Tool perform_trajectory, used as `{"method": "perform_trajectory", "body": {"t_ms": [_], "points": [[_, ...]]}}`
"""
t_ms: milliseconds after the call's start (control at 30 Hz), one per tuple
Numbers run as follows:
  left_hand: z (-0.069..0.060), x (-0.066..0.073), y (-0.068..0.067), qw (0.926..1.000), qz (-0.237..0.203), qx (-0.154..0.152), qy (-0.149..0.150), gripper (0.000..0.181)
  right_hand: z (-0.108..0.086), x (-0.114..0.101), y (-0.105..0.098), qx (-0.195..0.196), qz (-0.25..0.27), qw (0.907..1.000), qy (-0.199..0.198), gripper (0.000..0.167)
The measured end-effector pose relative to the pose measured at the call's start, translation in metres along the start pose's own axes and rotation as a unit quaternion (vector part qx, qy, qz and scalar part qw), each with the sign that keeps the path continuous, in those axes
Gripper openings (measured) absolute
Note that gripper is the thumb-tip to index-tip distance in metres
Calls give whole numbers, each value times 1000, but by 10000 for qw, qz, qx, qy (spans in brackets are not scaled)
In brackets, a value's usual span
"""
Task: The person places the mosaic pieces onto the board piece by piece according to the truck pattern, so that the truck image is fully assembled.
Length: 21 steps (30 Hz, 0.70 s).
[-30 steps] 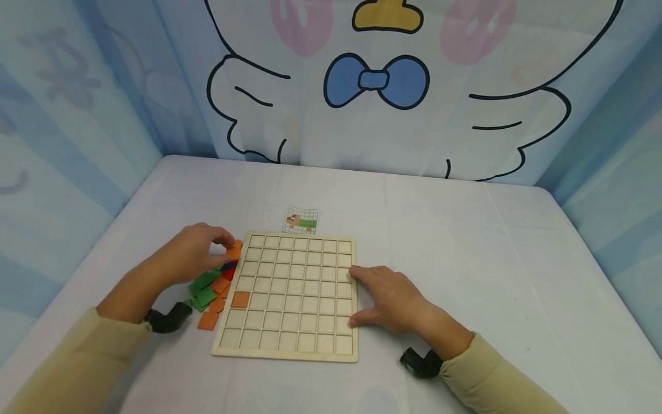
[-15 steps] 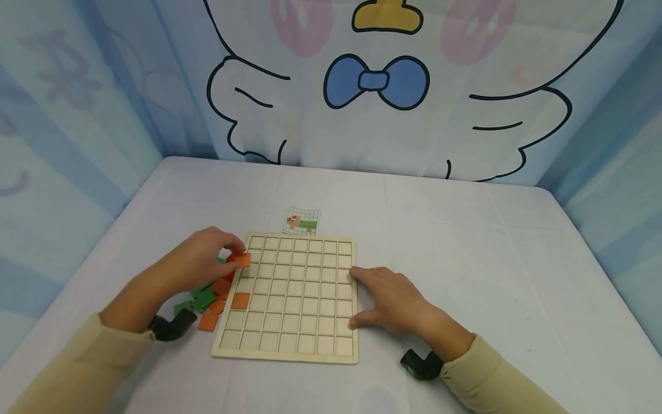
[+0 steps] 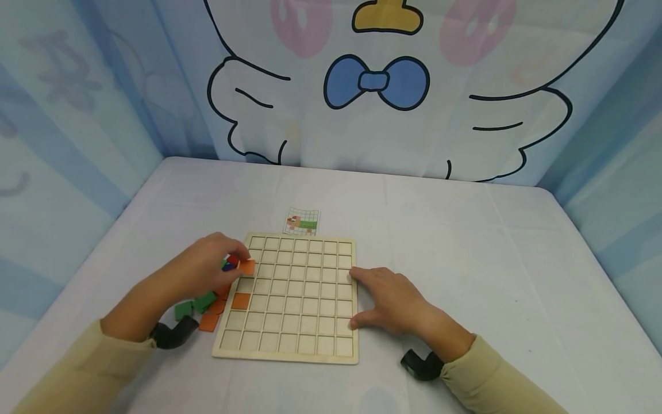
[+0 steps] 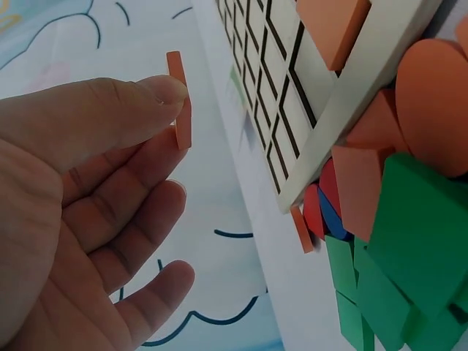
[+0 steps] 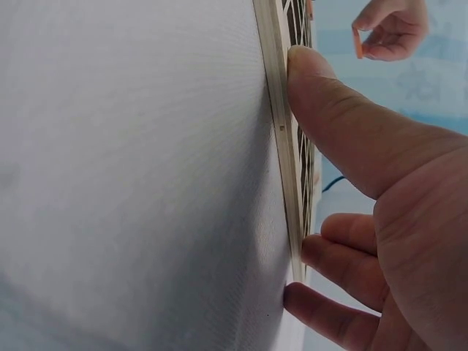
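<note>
Between thumb and fingertips my left hand (image 3: 207, 264) pinches an orange square tile (image 4: 180, 102), held above the left side of the wooden grid board (image 3: 289, 358). Another orange tile (image 3: 240, 301) sits in a cell of the board's leftmost column. My right hand (image 3: 390, 299) rests on the board's right edge, thumb and fingers spread and touching the rim. Beside the board's left edge lies a loose pile of green tiles (image 4: 413, 227), orange pieces and a few red and blue ones, partly hidden under my left hand in the head view.
A small printed card (image 3: 301, 221) with a coloured grid pattern lies just beyond the board's far edge. The white-covered table (image 3: 465, 247) extends to both sides, with a patterned curtain (image 3: 362, 132) behind it.
My left hand has carried the orange tile from the pile rightward and slightly nearer, over the board's left column. The right hand and the board have stayed in place.
</note>
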<state>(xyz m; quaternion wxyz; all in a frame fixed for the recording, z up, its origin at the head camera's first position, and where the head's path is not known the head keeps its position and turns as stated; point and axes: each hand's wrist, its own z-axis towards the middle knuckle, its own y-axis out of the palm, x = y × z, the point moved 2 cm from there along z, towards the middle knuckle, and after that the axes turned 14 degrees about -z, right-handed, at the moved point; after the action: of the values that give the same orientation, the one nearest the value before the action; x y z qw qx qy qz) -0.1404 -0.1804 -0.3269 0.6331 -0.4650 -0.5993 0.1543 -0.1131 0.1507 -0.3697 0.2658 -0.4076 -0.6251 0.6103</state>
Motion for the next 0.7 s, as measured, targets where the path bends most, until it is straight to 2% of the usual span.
{"method": "perform_trajectory", "body": {"t_ms": [400, 700], "points": [[-5, 2, 6, 9995, 80, 24, 312, 23, 0, 1, 1, 0, -8, 10000, -11, 86], [-7, 7, 11, 9997, 91, -95, 185, 26, 0, 1, 1, 30, -8, 10000, -41, 86]]}}
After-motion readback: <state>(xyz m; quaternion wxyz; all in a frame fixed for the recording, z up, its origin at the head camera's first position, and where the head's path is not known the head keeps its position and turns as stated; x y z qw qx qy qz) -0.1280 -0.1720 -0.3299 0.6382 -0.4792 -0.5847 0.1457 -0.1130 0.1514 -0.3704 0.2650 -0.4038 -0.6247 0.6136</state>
